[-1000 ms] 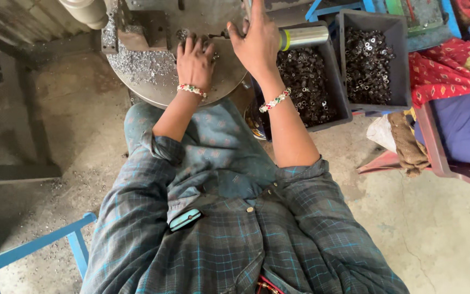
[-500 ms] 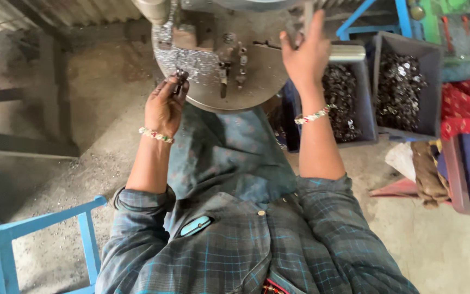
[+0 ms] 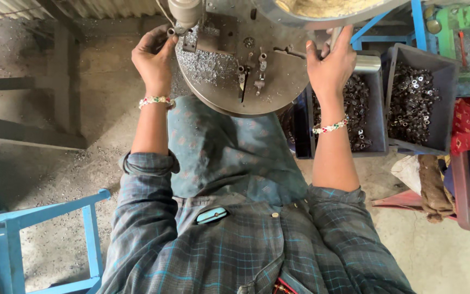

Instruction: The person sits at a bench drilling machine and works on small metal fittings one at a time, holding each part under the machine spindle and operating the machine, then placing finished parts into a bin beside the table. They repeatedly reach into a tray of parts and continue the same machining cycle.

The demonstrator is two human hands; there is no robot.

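At the left edge of the round grey metal machine plate (image 3: 246, 76), the left hand (image 3: 153, 57) has its fingertips pinched together on a small dark metal piece (image 3: 170, 32), just under the pale cylindrical machine head (image 3: 185, 11). Half a second ago this hand sat lower, beside the plate's rim; it has since risen to the plate's upper left corner. Silvery metal shavings (image 3: 205, 62) lie heaped on the plate just right of it.

On the plate's right side, the right hand (image 3: 330, 65) is closed around an upright grey metal lever (image 3: 334, 38), fingers pointing up, much as in the earlier frame. A beaded bracelet circles each wrist.

Right of that arm stand two dark grey plastic bins (image 3: 447, 65) filled with small dark metal rings (image 3: 412, 100). A blue metal chair frame (image 3: 91, 218) shows at lower left, and the camera now sits closer over the plate than before.
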